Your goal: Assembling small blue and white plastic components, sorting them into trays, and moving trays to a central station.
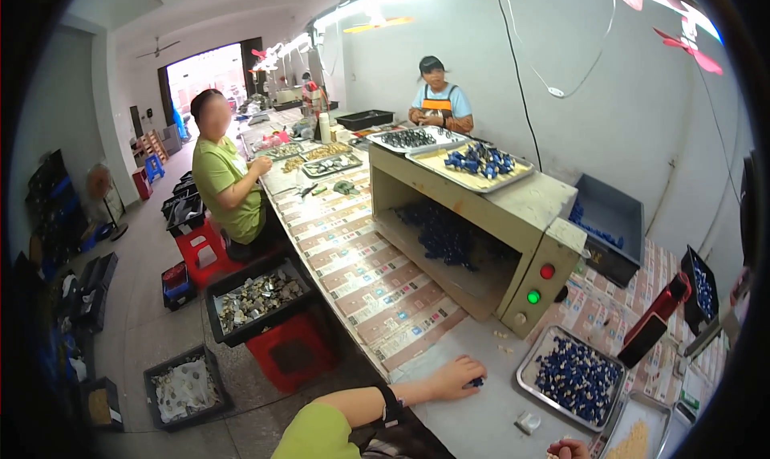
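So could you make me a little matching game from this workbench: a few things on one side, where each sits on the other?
Things:
1. round red button
2. metal tray of small blue parts
3. person's left hand
4. red plastic stool

Places:
A. under a black bin of grey pieces
B. resting on the grey bench edge
C. above a green button
D. right of the left hand

Pairs: 1-C, 2-D, 3-B, 4-A

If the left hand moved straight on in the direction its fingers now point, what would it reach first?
Probably the metal tray of small blue parts. The left hand points right across bare tabletop, fingers closed on one blue piece; depth is uncertain.
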Demonstrator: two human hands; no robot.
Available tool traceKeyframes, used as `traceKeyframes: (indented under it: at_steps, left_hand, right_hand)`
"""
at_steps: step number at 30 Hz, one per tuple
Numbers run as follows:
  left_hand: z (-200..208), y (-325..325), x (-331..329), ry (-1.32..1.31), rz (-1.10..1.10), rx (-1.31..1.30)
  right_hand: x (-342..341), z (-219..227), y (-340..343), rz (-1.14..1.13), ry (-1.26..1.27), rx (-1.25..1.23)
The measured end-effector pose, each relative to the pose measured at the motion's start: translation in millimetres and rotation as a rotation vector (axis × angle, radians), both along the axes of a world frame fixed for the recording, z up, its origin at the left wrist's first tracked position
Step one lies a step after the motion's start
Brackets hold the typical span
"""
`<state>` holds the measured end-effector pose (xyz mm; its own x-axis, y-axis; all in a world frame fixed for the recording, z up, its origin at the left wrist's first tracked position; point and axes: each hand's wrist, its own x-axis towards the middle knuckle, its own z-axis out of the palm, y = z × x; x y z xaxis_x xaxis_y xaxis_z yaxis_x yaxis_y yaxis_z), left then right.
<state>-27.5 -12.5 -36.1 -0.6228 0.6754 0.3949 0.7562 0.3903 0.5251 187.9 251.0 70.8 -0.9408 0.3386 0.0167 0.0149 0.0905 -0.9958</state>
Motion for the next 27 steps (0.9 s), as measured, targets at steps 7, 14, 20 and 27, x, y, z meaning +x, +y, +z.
traceKeyframes:
  at_steps: [7, 14, 20, 27]
  left_hand:
    - [7.7, 9.8, -13.5, 0.222, -0.023, 0.048]
    - [1.8, 17.9, -15.2, 0.155, -0.024, -0.033]
    - [3.9, 19.5, -3.7, 0.137, -0.001, -0.052]
    - [6.5, 20.6, -7.4, 0.179, 0.023, -0.103]
  right_hand:
    - [14.9, 17.6, -2.6, -0.151, 0.178, -0.025]
    - [34.5, 4.9, 0.7, -0.099, 0.149, -0.097]
    - [53.6, 9.1, 9.4, -0.235, 0.075, 0.102]
    - [46.9, 7.1, -2.9, -0.199, 0.030, 0.099]
